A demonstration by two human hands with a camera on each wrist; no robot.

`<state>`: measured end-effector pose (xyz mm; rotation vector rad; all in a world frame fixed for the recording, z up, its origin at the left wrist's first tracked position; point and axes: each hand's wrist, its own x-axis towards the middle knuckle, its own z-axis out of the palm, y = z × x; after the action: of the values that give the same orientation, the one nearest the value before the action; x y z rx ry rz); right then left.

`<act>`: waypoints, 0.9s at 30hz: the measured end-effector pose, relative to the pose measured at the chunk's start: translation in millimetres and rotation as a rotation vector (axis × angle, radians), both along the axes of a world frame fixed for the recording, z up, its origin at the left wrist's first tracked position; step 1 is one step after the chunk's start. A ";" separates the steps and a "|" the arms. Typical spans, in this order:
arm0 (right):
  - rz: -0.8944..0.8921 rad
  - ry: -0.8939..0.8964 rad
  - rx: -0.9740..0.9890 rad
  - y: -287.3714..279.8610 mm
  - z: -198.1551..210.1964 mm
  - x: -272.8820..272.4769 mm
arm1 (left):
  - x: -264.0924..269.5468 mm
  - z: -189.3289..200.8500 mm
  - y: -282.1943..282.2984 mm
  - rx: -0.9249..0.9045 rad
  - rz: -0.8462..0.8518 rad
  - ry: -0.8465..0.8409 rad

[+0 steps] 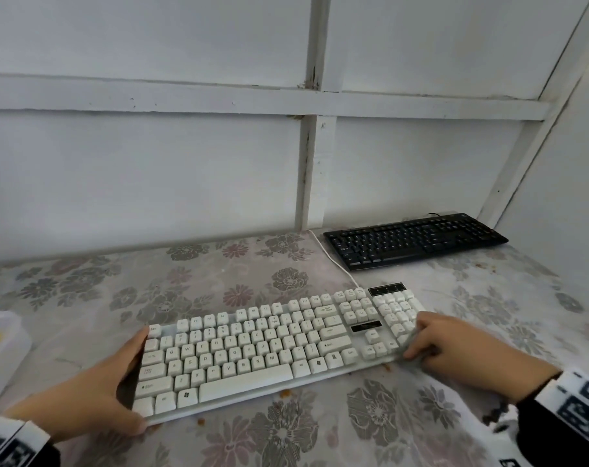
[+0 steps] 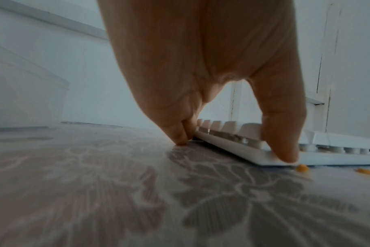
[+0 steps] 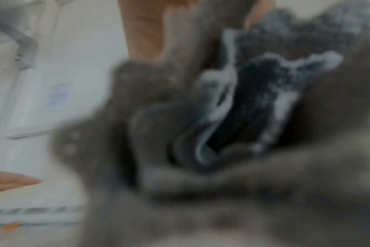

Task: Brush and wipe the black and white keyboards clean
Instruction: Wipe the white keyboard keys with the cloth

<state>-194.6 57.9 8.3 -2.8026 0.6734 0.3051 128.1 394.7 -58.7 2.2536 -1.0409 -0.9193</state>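
Head view: even, soft daylight, no glare; wall (image 1: 151,170) pale grey-blue. Weak shadow under left hand (image 1: 84,396) at the white keyboard (image 1: 252,348) end. Straight wall battens bow toward the edges; corners slightly soft.

Left wrist view: hand backlit, dim against the bright wall; desk (image 2: 74,192) cloth smeared in the foreground.

Right wrist view: heavily blurred, grey cloth (image 3: 232,133) out of focus, detail unreadable.
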 end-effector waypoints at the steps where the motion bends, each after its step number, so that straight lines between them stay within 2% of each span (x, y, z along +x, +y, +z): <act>1: -0.047 0.014 -0.001 -9.1 1.3 -6.1 | 1.2 -3.0 1.2 -0.004 0.001 -0.050; 7: -0.289 0.084 -0.079 -53.2 16.3 -28.9 | 6.0 -10.8 4.4 -0.031 -0.013 -0.082; 10: -0.430 -0.079 -0.116 -68.4 19.3 -20.5 | 7.1 -13.1 4.9 -0.031 -0.005 -0.079; 12: -0.486 -0.195 -0.060 -75.1 17.7 -6.6 | 8.0 -10.2 4.5 -0.030 -0.006 -0.011; 15: -0.480 -0.249 0.029 -81.0 16.0 17.7 | 7.4 -5.2 1.0 -0.020 -0.029 0.066; 19: -0.419 -0.164 0.017 -91.3 7.4 41.2 | 3.9 0.9 -1.8 -0.003 -0.009 0.132; 27: -0.437 -0.121 0.094 -94.8 -7.8 29.6 | 3.7 -3.2 -0.8 -0.077 0.028 0.146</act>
<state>-165.0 -37.0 0.5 -2.4742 1.1750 0.0797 131.8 393.9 -61.9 2.0991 -0.9604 -0.9989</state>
